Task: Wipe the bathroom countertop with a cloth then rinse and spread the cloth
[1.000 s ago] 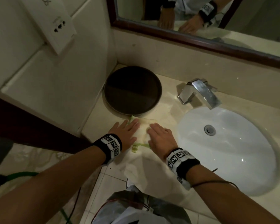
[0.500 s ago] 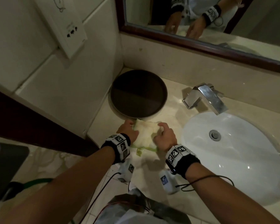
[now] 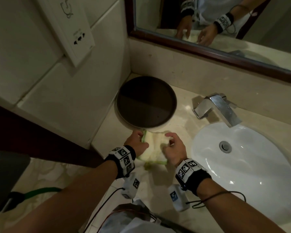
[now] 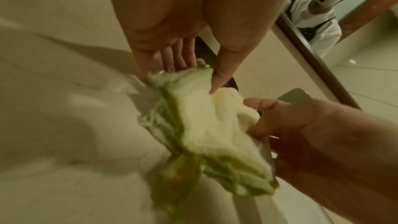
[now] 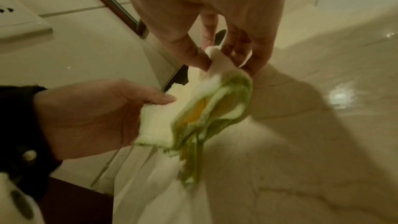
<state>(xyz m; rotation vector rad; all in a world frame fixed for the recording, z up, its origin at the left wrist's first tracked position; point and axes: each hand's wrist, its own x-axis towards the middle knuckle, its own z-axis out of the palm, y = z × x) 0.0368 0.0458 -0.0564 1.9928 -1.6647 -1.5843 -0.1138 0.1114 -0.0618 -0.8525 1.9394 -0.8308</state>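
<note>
The cloth (image 3: 154, 145), folded and green-edged, sits near the worktop's (image 3: 183, 132) front edge, just before the dark round tray (image 3: 145, 101). We pinch it with our left hand (image 3: 136, 143) and right hand (image 3: 173, 148), fingers curled around its sides.

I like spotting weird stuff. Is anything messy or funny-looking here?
Nothing broken or spilled. The cloth is bunched up, not spread flat, held by the left hand and right hand beside the sink.
</note>
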